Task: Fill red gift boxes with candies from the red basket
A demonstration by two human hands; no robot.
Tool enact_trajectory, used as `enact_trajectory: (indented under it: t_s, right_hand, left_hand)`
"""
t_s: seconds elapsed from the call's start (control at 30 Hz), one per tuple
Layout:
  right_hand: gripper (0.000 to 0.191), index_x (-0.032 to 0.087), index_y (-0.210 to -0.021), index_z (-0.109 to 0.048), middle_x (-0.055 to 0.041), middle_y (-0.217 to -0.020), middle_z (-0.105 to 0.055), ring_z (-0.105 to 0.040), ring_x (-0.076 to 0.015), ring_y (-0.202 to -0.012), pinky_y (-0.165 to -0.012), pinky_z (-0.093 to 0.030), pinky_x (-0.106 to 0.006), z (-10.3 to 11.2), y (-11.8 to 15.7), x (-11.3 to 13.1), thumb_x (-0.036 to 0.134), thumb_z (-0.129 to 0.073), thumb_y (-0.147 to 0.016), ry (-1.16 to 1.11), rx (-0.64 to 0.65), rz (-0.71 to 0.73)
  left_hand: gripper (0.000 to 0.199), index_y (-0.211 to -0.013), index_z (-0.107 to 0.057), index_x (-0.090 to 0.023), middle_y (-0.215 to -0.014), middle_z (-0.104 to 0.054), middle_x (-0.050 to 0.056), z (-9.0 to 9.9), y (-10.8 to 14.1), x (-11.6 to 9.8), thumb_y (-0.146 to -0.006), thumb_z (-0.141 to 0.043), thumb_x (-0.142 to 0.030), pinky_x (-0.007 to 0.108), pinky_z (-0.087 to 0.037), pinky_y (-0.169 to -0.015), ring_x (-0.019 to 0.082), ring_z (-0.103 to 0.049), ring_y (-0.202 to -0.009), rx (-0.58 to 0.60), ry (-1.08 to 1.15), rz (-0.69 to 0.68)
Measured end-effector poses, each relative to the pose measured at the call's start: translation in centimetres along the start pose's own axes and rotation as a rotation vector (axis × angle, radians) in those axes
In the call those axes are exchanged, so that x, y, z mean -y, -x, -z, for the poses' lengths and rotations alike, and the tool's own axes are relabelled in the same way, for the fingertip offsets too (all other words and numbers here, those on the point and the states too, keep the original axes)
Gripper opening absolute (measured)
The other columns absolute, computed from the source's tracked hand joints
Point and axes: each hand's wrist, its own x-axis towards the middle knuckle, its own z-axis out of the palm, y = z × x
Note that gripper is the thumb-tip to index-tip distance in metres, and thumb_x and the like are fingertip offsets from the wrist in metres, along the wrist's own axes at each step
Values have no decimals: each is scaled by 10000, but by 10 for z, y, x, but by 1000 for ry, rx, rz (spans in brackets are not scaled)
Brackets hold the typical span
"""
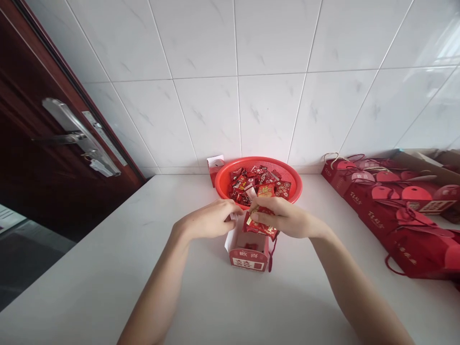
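Bare forearms [163, 287] nearest the camera, with a small open red box [248, 262] just beyond them on a white table [201, 306]. Over the box's mouth, a red packet [264, 229], pinched between thumb and fingers of the right hand [287, 218]. By the box's left rear side, the left hand [212, 218], with fingers curled close to a white flap [230, 239]; impossible to tell whether gripping it or merely beside it. Behind the box, a red basket [299, 184] of similar wrapped packets [283, 189]. Probably light to handle, the red packet, with slick, crinkly film and perhaps brittle contents; best taken gently by an edge or corner, without squeezing the middle. Likely thin card in the box, stiff along the folds but easily dented; best steadied by a side wall, clear of the dark red cord [271, 256] at the right. Across the box's front, pale characters, apparently 歡 and 喜, above a white label too small to read surely. On the packet, gold lettering, partly covered and unreadable. Well to the right of the box, red cartons [377, 225] with gold script, too slanted to make out.
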Motion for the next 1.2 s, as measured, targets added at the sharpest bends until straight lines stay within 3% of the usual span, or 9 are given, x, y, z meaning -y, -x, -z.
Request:
enact_trajectory:
  t_s: [0.1,0.3,0.53,0.67,0.77,0.97,1.2]
  right_hand:
    - [246,187,-827,-546,1,-751,-550,-452,-124,-655,-587,-365,-259,1,-1,3,369,-490,-982,-20,-44,23]
    - [233,174,-848,-598,8,-722,-533,-421,-112,-633,-597,-342,-252,-2,-4,5,301,-469,-994,56,-176,83]
    - [273,175,-920,-704,-10,-711,-583,-428,-106,-603,-569,-267,-248,-7,-4,5,169,-442,-998,396,-100,-24]
    - [287,200,-965,-721,22,-632,-529,-356,-100,-557,-563,-238,-251,-6,-3,10,121,-446,-989,502,-27,-72]
    - [277,213,-977,-726,12,-658,-563,-392,-102,-566,-578,-254,-254,-5,-1,13,141,-459,-989,554,-1,-63]
    - [303,222,-989,-738,-30,-764,-649,-511,-129,-654,-602,-299,-253,-5,4,11,194,-438,-1007,559,-80,36]
    - [269,203,-928,-733,-20,-725,-620,-480,-118,-612,-584,-297,-257,-6,3,10,196,-473,-998,492,-179,43]
  left_hand:
    - [234,-903,-677,-205,-984,-681,35,3,1,-3,-807,-484,-114,270,-459,-721,195,-629,-853,130,-77,-54]
    - [217,-861,-646,-195,-993,-664,26,4,0,-5,-862,-458,-88,254,-463,-744,160,-614,-809,78,-81,-86]
    - [326,-1006,-714,-211,-998,-689,23,2,-3,-3,-895,-437,-78,243,-485,-804,153,-640,-842,47,-82,-155]
    - [352,-1064,-725,-226,-1043,-704,23,1,-3,-1,-896,-450,-86,247,-493,-829,160,-655,-884,44,-91,-161]
    - [368,-1102,-720,-239,-1091,-710,17,1,-3,0,-893,-457,-89,248,-494,-850,164,-662,-927,44,-93,-159]
    - [374,-1084,-704,-234,-1094,-708,16,1,-3,0,-853,-465,-61,244,-503,-825,163,-663,-926,39,-104,-124]
    - [270,-999,-669,-220,-994,-692,12,0,-5,2,-880,-465,-91,252,-497,-824,164,-649,-906,-12,-72,-192]
